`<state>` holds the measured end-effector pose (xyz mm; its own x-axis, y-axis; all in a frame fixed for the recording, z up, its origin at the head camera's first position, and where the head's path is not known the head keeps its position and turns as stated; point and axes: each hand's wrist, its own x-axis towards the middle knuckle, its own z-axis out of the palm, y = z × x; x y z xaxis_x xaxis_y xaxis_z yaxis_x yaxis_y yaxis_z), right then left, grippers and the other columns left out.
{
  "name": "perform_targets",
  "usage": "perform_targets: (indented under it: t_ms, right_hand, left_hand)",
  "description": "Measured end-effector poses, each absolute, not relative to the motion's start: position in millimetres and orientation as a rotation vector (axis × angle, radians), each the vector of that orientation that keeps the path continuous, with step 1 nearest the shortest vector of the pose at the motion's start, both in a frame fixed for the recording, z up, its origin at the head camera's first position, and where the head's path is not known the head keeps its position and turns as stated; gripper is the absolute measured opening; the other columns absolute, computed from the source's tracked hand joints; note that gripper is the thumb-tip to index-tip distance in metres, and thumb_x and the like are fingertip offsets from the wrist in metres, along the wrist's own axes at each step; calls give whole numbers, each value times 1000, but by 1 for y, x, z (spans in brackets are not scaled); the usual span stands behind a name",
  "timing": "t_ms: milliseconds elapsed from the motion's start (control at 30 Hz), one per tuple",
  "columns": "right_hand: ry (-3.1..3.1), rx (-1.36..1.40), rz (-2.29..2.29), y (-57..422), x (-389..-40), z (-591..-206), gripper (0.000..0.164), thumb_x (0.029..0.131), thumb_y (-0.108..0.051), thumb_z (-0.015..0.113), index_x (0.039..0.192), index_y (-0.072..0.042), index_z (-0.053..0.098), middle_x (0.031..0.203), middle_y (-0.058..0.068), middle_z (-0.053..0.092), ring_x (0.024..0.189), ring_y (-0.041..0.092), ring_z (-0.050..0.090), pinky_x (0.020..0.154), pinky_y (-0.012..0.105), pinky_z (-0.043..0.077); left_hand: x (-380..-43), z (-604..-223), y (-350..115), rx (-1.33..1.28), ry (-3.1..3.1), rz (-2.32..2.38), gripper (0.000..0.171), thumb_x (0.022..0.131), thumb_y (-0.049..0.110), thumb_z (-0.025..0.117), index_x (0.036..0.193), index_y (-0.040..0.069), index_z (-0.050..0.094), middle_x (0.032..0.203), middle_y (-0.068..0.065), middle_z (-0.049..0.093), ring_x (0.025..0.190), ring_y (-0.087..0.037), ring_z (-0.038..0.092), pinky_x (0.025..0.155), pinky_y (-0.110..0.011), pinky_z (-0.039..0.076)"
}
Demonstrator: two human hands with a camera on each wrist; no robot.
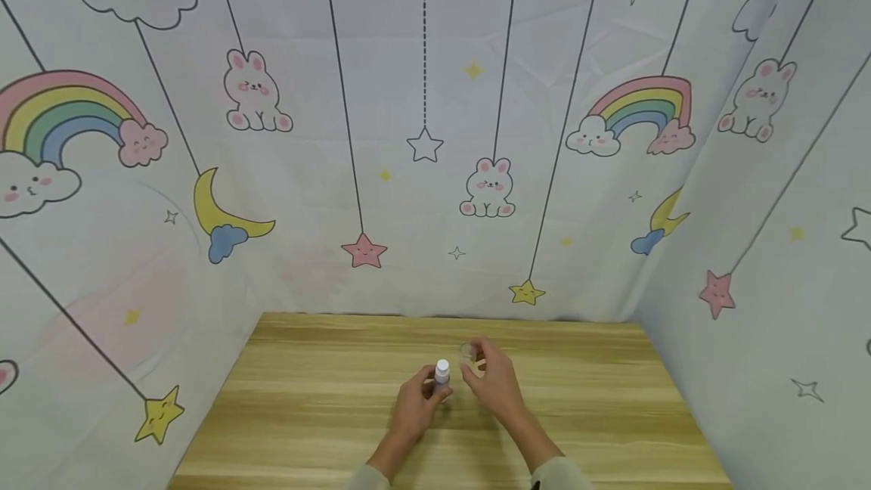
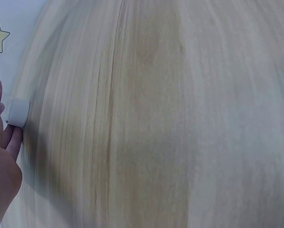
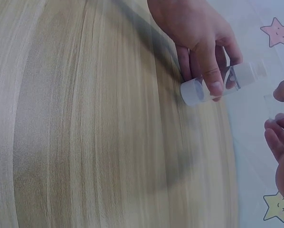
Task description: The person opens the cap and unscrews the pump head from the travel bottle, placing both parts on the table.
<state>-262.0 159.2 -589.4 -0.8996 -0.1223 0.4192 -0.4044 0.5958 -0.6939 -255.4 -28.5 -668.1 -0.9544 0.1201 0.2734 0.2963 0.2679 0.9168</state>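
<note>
While the left hand (image 1: 415,401) curled round a small cylindrical bottle with a clear body and white ends (image 1: 442,370), the right hand (image 1: 497,384) pinched a clear round cap (image 1: 467,351) just beside its top. The hands stood apart. The low grip presumably steadied the bottle upright and left its top exposed; the fingers partly hid its body. Beneath the hands lay the wood-grained desk (image 1: 306,407); beyond them hung a printed white cloth (image 1: 306,187).

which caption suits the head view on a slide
Left hand gripping a small bottle, right hand holding a clear cap, at a wooden table.
</note>
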Motion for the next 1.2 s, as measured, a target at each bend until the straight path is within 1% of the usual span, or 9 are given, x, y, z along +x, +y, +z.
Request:
perform_targets:
  t_ms: [200,433,633,833,967,1200]
  right_hand:
    - [-2506,431,1198,161,-262,-591,39,90,-8,83,125,-7,65,106,1,70,96,21,69,79,36,63]
    - [-2529,418,1190,161,-260,-592,39,91,-7,83,126,-5,65,109,5,71,98,25,71,80,38,63]
    - [-2529,395,1196,162,-259,-591,40,90,-9,85,125,-7,66,105,2,70,96,23,71,80,42,62]
    - [-2525,409,1162,162,-262,-594,39,89,-10,86,123,-8,67,100,-1,69,92,18,69,78,35,61]
    - [-2512,416,1170,163,-263,-595,39,88,-8,87,121,-10,67,98,0,68,91,18,68,76,33,60]
    - [-2517,401,1175,162,-262,-599,38,87,-8,87,118,-10,66,97,-1,67,91,18,68,76,39,62]
  left_hand:
    - [-255,-667,-29,-375,-2423,-1769,42,96,13,79,135,6,66,130,-25,69,112,-43,73,89,-38,63]
    - [-256,-669,-31,-372,-2426,-1782,46,96,12,78,138,2,64,133,-29,67,114,-46,71,90,-38,62]
    - [-254,-670,-33,-348,-2456,-1777,48,96,14,79,140,3,63,134,-26,67,116,-43,71,92,-39,62]
    - [-255,-670,-33,-339,-2465,-1765,47,96,14,79,140,4,64,134,-25,67,116,-43,71,92,-39,62]
    - [-255,-670,-32,-360,-2447,-1755,47,95,14,79,139,2,64,133,-27,67,115,-45,71,91,-39,62]
    - [-256,-669,-31,-363,-2446,-1741,47,95,15,79,138,2,65,132,-26,68,113,-44,72,90,-39,63]
